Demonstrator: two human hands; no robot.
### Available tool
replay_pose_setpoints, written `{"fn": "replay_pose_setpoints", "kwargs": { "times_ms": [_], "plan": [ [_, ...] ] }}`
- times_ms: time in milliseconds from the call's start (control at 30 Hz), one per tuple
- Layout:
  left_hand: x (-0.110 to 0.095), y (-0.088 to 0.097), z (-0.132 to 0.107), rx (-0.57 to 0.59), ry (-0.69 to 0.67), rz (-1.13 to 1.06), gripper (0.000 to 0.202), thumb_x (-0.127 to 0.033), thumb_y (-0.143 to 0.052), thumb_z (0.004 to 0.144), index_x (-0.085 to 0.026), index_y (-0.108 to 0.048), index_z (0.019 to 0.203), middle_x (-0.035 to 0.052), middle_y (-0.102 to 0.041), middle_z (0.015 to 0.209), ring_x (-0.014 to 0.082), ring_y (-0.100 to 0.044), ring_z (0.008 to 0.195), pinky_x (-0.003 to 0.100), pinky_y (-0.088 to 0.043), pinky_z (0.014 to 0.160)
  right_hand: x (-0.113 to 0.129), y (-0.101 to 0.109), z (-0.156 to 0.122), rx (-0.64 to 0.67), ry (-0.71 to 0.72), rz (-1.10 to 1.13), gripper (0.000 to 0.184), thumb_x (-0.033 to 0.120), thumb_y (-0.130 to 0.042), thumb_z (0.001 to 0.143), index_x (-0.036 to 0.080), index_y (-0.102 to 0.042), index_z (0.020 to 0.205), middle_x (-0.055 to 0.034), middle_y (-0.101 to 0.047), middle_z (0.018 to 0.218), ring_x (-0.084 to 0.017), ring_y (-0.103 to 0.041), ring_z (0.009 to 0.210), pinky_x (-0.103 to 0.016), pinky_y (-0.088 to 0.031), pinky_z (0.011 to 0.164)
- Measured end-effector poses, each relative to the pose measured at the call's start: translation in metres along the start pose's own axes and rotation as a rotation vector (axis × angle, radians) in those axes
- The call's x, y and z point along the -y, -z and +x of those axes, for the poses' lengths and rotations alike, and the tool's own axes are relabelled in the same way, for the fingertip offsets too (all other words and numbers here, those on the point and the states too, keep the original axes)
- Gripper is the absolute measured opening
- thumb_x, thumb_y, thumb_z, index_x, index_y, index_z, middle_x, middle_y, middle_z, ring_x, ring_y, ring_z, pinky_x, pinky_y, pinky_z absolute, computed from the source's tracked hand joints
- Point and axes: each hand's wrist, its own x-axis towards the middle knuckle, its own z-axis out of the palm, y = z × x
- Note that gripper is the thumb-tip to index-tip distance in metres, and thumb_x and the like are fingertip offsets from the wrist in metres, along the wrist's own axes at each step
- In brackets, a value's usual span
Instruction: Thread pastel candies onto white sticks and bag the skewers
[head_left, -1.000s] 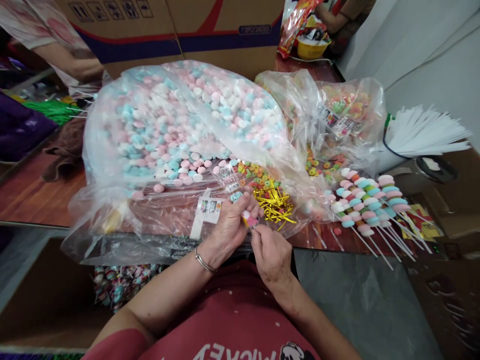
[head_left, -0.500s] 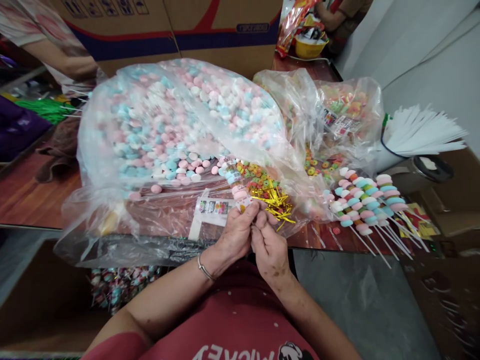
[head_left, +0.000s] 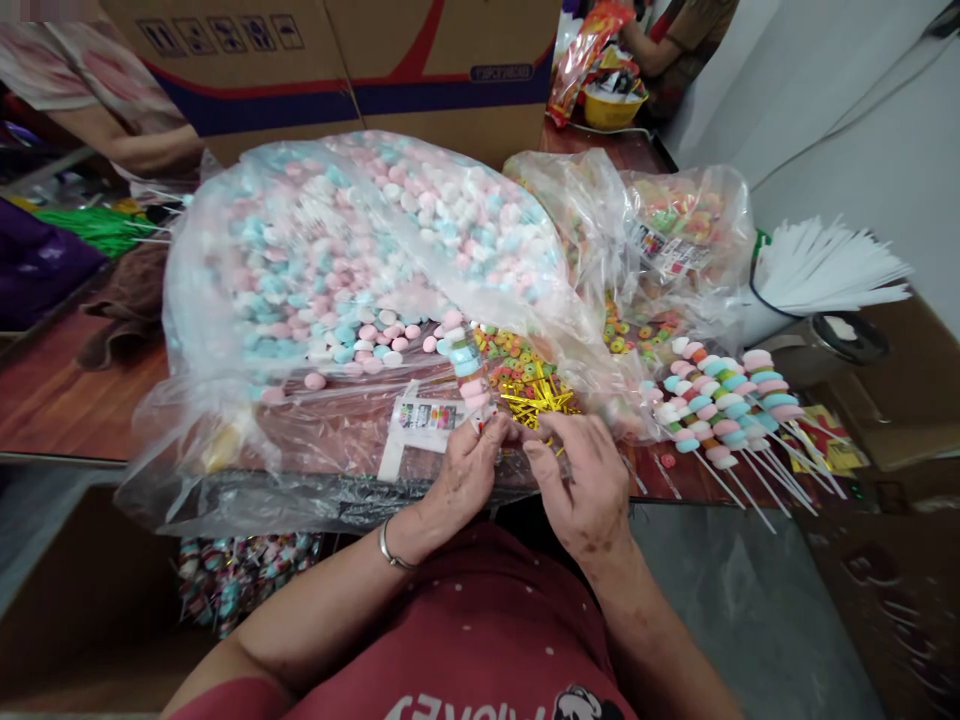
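Observation:
My left hand [head_left: 471,462] is closed around the lower end of a marshmallow skewer [head_left: 466,365] in a clear wrapper. Pink, white and blue sweets are stacked along it, and it tilts away from me. Beside it, my right hand [head_left: 581,475] has its thumb and fingers apart, with fingertips at the near edge of a pile of gold twist ties [head_left: 541,395]. Whether those fingertips touch a tie is hidden. Just behind the ties lie ring-shaped gummies [head_left: 514,352] in green, orange and yellow.
A big clear bag of marshmallows [head_left: 322,230] covers the table's middle. Finished-looking marshmallow sticks [head_left: 724,405] lie at right, near white sticks [head_left: 825,265] in a container. A bag of gummies [head_left: 682,215] stands behind. Below left, a carton [head_left: 82,600] holds wrapped skewers. Two other people are partly visible.
My right hand has come away from my left hand, moving right and opening its fingers near the gold ties. My left hand keeps hold of the wrapped skewer. The view has shifted slightly.

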Motion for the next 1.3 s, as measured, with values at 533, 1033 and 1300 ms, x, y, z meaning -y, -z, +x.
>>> {"fn": "replay_pose_setpoints", "kwargs": {
  "times_ms": [533,1033,1300],
  "plan": [
    [-0.097,0.029,-0.028,0.493,-0.344,0.808,0.017,-0.021,-0.053,0.092,-0.020,-0.064,0.104,0.0072,-0.069,0.091,0.0204,-0.063,0.082,0.030,-0.048,0.075,-0.009,-0.011,-0.005,0.290,0.491,-0.240,0.027,0.014,-0.040,0.096,0.017,-0.058,0.076,-0.0051,-0.056,0.071,-0.020,-0.043,0.070,-0.035,-0.033,0.069],
    [-0.054,0.052,0.002,0.740,-0.483,1.011,0.015,-0.014,-0.048,0.091,-0.018,-0.062,0.088,0.0079,-0.064,0.080,0.0195,-0.058,0.069,0.031,-0.046,0.071,-0.016,-0.008,-0.002,0.831,0.012,0.204,0.026,0.019,-0.040,0.094,0.018,-0.057,0.075,-0.0015,-0.061,0.066,-0.014,-0.051,0.059,-0.027,-0.039,0.059],
    [-0.045,0.056,0.001,0.703,-0.824,1.072,0.023,-0.017,-0.043,0.092,-0.021,-0.065,0.098,0.0130,-0.070,0.089,0.0231,-0.062,0.079,0.037,-0.049,0.072,-0.018,-0.012,-0.008,0.897,-0.776,1.367,0.036,0.039,-0.056,0.084,0.019,-0.047,0.055,0.0062,-0.042,0.043,-0.007,-0.036,0.039,-0.022,-0.028,0.042]
  ]
}}
